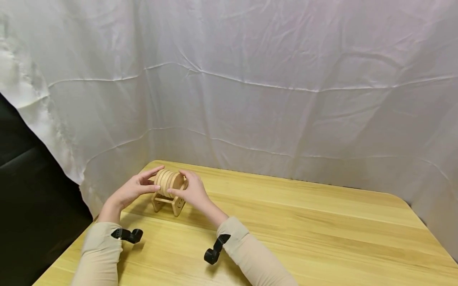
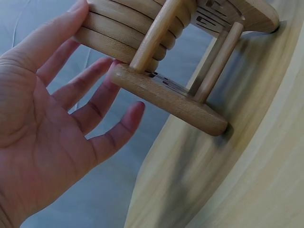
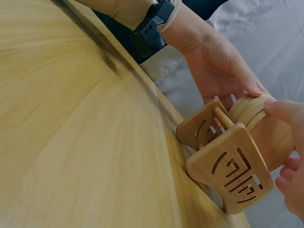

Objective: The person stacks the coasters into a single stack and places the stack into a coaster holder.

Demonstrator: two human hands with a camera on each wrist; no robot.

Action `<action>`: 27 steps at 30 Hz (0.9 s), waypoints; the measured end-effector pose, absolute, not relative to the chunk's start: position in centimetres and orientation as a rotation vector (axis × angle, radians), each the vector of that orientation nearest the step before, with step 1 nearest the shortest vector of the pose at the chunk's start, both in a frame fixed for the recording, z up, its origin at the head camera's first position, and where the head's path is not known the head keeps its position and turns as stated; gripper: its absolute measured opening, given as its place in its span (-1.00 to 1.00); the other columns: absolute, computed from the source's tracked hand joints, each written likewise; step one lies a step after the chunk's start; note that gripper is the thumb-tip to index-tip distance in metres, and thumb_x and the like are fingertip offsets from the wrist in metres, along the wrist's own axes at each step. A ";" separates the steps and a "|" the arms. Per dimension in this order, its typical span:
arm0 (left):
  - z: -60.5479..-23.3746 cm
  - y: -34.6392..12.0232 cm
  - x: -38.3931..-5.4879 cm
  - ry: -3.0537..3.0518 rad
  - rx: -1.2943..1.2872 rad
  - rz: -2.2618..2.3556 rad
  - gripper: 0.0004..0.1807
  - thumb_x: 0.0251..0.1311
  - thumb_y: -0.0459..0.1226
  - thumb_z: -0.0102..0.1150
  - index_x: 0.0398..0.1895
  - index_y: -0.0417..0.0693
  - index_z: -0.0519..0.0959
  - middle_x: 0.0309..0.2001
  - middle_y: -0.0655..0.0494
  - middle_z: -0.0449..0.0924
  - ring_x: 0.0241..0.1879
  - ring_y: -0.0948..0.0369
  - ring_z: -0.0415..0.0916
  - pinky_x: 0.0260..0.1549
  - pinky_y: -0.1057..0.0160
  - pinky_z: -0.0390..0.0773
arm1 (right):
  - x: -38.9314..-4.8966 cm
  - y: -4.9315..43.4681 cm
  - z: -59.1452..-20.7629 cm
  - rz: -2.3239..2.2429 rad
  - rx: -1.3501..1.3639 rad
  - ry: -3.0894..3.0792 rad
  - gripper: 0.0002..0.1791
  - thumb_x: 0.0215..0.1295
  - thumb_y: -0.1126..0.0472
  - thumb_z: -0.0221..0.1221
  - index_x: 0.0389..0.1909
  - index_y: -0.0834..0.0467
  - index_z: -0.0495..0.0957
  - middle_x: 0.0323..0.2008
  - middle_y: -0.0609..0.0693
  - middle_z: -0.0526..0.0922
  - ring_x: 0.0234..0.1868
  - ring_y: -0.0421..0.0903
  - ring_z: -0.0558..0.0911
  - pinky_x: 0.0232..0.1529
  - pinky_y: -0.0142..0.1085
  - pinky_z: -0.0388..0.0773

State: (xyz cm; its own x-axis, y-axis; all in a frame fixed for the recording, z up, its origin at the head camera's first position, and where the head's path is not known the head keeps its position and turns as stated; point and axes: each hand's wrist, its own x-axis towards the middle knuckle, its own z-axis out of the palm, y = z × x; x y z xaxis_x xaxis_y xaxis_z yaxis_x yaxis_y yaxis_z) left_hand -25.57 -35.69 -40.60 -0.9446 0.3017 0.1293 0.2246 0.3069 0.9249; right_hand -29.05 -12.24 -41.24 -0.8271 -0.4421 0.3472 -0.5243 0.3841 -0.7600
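Observation:
A stack of round wooden coasters (image 1: 165, 183) stands on edge in a small wooden holder (image 1: 177, 206) toward the table's far left corner. From the left, my left hand (image 1: 129, 192) holds the stack, thumb on the near rim and fingers at the far side. My right hand (image 1: 194, 193) grips the right end of the same stack between thumb and fingers. The left wrist view shows the left thumb on the edge of the end coaster (image 2: 104, 42), its lower fingers spread beside the holder. Cut-out line patterns mark the holder's side panel (image 3: 223, 164) in the right wrist view.
The wooden table (image 1: 304, 230) runs far to the right of the hands. Pale curtains (image 1: 268, 111) hang along its back and left side. A black surface (image 1: 32, 206) lies beyond the left edge. Each sleeve carries a black wrist camera (image 1: 216, 250).

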 end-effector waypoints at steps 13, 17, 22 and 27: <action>-39.5 -35.0 -25.2 2.631 0.479 1.570 -0.17 0.18 -0.29 0.31 0.50 0.02 0.16 0.26 0.06 0.46 -0.08 0.27 0.60 -0.11 0.32 0.63 | -28.7 -12.0 -41.5 1.322 0.948 -2.584 -0.07 0.07 -0.08 0.42 0.43 0.08 0.25 0.39 0.02 0.39 0.39 -0.02 0.39 0.40 -0.14 0.39; -38.7 -34.7 -24.9 2.717 0.471 1.470 -0.14 0.13 -0.25 0.37 0.49 0.00 0.18 0.30 -0.27 0.40 -0.09 0.22 0.63 -0.14 0.33 0.63 | -28.8 -11.9 -41.3 1.330 0.942 -2.601 -0.06 0.07 -0.08 0.42 0.45 0.05 0.24 0.40 0.01 0.38 0.40 -0.03 0.38 0.41 -0.13 0.38; -37.5 -34.2 -24.5 2.881 0.466 1.259 -0.12 0.07 -0.21 0.42 0.48 -0.01 0.22 0.27 -0.30 0.44 -0.08 0.05 0.63 -0.19 0.27 0.64 | -28.9 -12.0 -41.3 1.328 0.944 -2.610 -0.06 0.07 -0.09 0.41 0.45 0.05 0.23 0.40 0.01 0.38 0.40 -0.02 0.38 0.41 -0.12 0.38; -36.9 -33.8 -24.3 3.032 0.431 1.016 -0.11 0.03 -0.16 0.45 0.46 0.00 0.26 0.31 -0.30 0.39 0.06 -0.18 0.56 -0.05 -0.06 0.65 | -29.0 -12.1 -41.4 1.314 0.937 -2.613 -0.06 0.07 -0.11 0.41 0.45 0.04 0.24 0.40 0.01 0.38 0.40 0.00 0.38 0.40 -0.09 0.38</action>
